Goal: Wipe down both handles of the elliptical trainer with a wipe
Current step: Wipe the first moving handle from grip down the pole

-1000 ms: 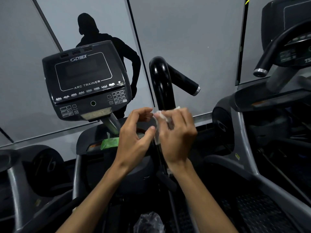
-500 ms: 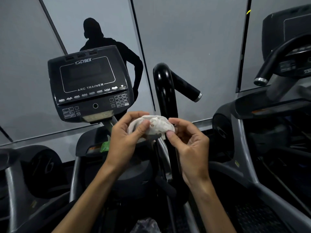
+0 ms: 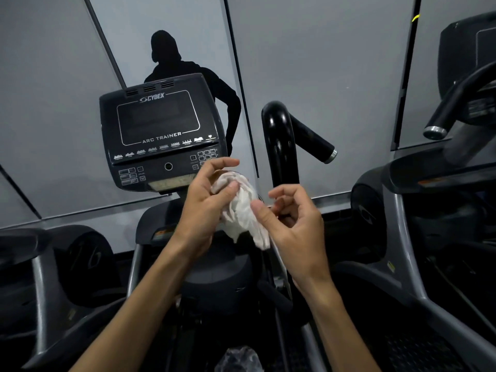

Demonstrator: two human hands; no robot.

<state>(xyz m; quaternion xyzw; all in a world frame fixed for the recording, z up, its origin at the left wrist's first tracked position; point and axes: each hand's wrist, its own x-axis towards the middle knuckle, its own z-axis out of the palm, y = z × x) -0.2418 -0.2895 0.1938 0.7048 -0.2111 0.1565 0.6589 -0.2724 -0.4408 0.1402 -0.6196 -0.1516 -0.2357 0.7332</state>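
A crumpled white wipe (image 3: 241, 210) hangs between my two hands in front of the trainer. My left hand (image 3: 206, 202) pinches its upper end with thumb and fingers. My right hand (image 3: 292, 224) grips its lower part, thumb pressed on the cloth. Just behind my right hand rises the trainer's black right handle (image 3: 281, 146), a glossy curved post with a grip (image 3: 314, 142) sticking out to the right and ending in a silver cap. Neither hand touches the handle. The left handle is out of sight.
The Cybex Arc Trainer console (image 3: 161, 132) stands at the left behind my left hand. A second machine with its own black handle (image 3: 453, 103) is at the right. A clear plastic bag (image 3: 239, 358) lies low between my forearms. A grey wall runs behind.
The wipe has been pulled out from a bunched ball into a longer hanging piece. My right hand has taken hold of its lower part, and both hands sit slightly lower and further apart.
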